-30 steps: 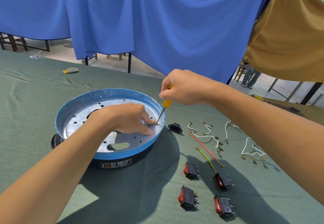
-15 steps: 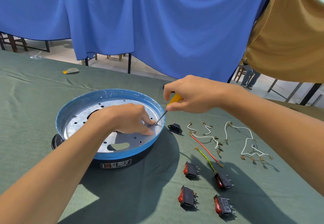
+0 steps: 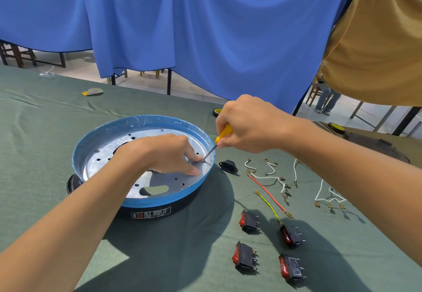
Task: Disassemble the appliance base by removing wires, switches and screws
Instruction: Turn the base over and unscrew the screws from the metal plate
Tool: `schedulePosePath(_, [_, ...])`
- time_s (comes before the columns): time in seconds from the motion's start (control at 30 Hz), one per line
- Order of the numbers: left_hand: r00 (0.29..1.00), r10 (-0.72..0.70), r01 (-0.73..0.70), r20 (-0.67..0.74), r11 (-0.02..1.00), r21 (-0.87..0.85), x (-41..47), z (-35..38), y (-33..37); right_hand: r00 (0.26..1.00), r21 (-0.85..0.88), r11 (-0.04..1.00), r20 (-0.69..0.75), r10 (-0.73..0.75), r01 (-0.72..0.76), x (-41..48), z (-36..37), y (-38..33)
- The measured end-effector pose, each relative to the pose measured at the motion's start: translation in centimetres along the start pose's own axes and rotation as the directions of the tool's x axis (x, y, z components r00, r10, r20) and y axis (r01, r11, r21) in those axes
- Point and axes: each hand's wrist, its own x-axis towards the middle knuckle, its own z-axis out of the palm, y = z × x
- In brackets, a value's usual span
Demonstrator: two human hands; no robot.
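Note:
The round appliance base has a blue rim and a black body, and sits on the green cloth. Inside it lies a perforated metal plate. My left hand rests on the plate, thumb flat and fingertips beside a screw near the right rim. My right hand grips a yellow-handled screwdriver, whose tip is on that screw. Several red-and-black rocker switches lie at the front right. Loose wires lie beyond them: a red wire, a yellow-green wire and white wires.
A black power socket lies just right of the base. A tape roll sits behind my right hand. A dark object rests at the far right. A small yellow-grey piece lies far left. Blue curtains hang behind the table.
My right hand swung right with the screwdriver handle tilting over, then came back left; the tip stayed on the screw. My left hand has not moved.

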Motion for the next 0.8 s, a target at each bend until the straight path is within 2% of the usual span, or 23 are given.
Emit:
schedulePosePath(0.1, [1.0, -0.003, 0.003, 0.001, 1.0, 0.001, 0.0, 0.0, 0.0, 0.998, 0.111, 0.994, 0.057, -0.013, 0.007, 0.5, -0.5, -0.2])
schedulePosePath(0.2, [1.0, -0.005, 0.005, 0.011, 1.0, -0.006, 0.0, 0.0, 0.0, 0.989, 0.165, 0.985, 0.144, 0.032, -0.056, 1.4, -0.9, -0.1])
schedulePosePath(0.33, [1.0, 0.009, -0.009, 0.008, 1.0, -0.005, -0.1, -0.1, 0.0, 0.966, 0.073, 0.979, 0.19, 0.174, -0.19, 3.0, -1.3, -0.3])
schedulePosePath(0.47, [1.0, 0.01, -0.01, 0.011, 1.0, 0.004, -0.1, -0.1, 0.1, 0.97, -0.001, 0.991, 0.204, 0.13, -0.132, 3.8, -1.8, -0.5])
schedulePosePath(0.6, [1.0, 0.012, -0.012, 0.015, 1.0, 0.002, -0.1, -0.2, 0.1, 0.965, 0.069, 0.993, 0.251, 0.077, -0.097, 4.2, -2.3, -0.5])
schedulePosePath(0.8, [1.0, 0.0, 0.0, 0.01, 1.0, -0.001, -0.1, -0.1, 0.0, 0.962, 0.026, 0.978, 0.19, 0.198, -0.206, 4.6, -1.5, -0.3])
